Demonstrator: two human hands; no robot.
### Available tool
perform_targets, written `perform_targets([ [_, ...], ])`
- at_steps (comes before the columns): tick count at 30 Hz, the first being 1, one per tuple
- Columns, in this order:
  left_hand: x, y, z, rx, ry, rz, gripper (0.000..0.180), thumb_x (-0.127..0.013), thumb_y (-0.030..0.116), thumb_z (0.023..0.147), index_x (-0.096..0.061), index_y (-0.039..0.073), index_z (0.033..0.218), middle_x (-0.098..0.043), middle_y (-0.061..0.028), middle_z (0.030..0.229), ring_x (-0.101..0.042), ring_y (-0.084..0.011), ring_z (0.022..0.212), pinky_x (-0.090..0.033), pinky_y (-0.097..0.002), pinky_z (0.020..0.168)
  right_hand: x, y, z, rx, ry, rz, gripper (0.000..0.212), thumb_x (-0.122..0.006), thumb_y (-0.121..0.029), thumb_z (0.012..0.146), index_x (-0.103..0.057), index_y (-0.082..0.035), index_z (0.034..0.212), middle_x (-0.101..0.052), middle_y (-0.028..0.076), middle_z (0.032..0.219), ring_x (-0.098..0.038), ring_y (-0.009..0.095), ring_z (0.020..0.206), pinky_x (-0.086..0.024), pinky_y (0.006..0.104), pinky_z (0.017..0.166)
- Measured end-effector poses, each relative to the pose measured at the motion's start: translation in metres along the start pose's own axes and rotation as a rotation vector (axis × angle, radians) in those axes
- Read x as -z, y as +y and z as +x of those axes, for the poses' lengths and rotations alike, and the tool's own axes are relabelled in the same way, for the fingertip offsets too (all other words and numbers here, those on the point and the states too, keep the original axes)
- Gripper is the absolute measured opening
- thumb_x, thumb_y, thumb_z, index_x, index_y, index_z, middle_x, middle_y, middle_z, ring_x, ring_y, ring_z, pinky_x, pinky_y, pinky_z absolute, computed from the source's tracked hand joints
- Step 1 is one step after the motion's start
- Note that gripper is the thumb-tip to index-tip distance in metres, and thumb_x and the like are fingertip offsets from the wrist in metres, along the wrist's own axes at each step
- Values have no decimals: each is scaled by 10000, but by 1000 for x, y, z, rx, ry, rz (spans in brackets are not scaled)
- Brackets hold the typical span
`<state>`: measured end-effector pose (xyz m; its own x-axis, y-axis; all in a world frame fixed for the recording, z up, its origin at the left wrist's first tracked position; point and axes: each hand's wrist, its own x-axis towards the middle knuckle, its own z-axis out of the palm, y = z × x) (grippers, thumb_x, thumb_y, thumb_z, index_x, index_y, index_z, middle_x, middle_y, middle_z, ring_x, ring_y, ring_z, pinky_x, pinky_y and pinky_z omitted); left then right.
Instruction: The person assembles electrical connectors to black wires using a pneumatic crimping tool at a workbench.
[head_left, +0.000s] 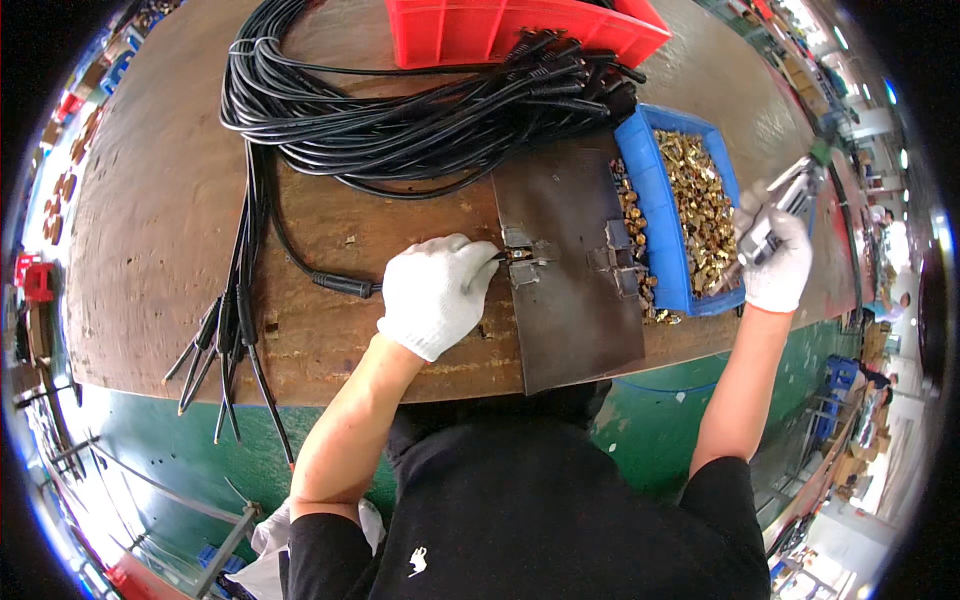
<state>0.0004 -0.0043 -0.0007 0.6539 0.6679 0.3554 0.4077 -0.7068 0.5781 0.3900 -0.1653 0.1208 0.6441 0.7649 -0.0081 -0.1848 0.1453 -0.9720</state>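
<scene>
My left hand (438, 292), in a white glove, is closed on the thin end of a black cable (345, 285). Its fingertips press that end against a small metal fixture (522, 256) on a dark metal plate (570, 330). A thicker black sleeve on the cable shows left of the hand. My right hand (778, 262), gloved too, grips a silver metal tool (790, 200) with a green end, blurred by motion. It is over the right edge of a blue bin (655, 210) full of small brass-coloured metal parts (695, 190). The tool's exact kind cannot be made out.
A large coiled bundle of black cables (400, 130) lies at the back, in front of a red bin (520, 40). Several cable ends (225, 330) hang over the table's front left edge. Loose brass pieces (635, 225) lie between plate and blue bin. A second fixture (617, 260) sits on the plate.
</scene>
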Motion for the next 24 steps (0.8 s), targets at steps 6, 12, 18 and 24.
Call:
perform_targets([
  [6, 0, -2, -2, 24, -17, 24, 108, -760, 194, 933, -804, 132, 1010, -751, -102, 873, -744, -338, 849, -583, -449, 770, -121, 31, -13, 223, -419, 372, 289, -573, -281, 1107, -664, -71, 1283, -698, 96, 1145, -646, 213, 867, -547, 400, 729],
  [12, -1, 0, 0, 10, -3, 14, 106, -754, 184, 931, -802, 125, 1005, -751, -107, 874, -745, -344, 846, -584, -452, 768, -187, 82, -32, 213, -486, 433, 292, -648, 95, 943, -619, -56, 1191, -693, 180, 1049, -716, 241, 794, -641, 434, 715],
  [18, 1, -1, -1, 31, -21, 11, 105, -752, 187, 932, -799, 122, 1000, -747, -112, 868, -744, -348, 841, -582, -459, 763, -198, 101, -36, 157, -457, 404, 420, -736, 175, 869, -611, -48, 1202, -714, 162, 1049, -736, 227, 849, -653, 401, 743],
  [24, 1, 0, -1, 33, -27, 10, 102, -753, 192, 932, -796, 122, 993, -740, -115, 855, -743, -354, 840, -580, -466, 762, -193, 97, -22, 227, -745, 156, 291, -703, 66, 898, -624, -48, 1154, -657, 159, 1045, -720, 247, 827, -652, 438, 720],
])
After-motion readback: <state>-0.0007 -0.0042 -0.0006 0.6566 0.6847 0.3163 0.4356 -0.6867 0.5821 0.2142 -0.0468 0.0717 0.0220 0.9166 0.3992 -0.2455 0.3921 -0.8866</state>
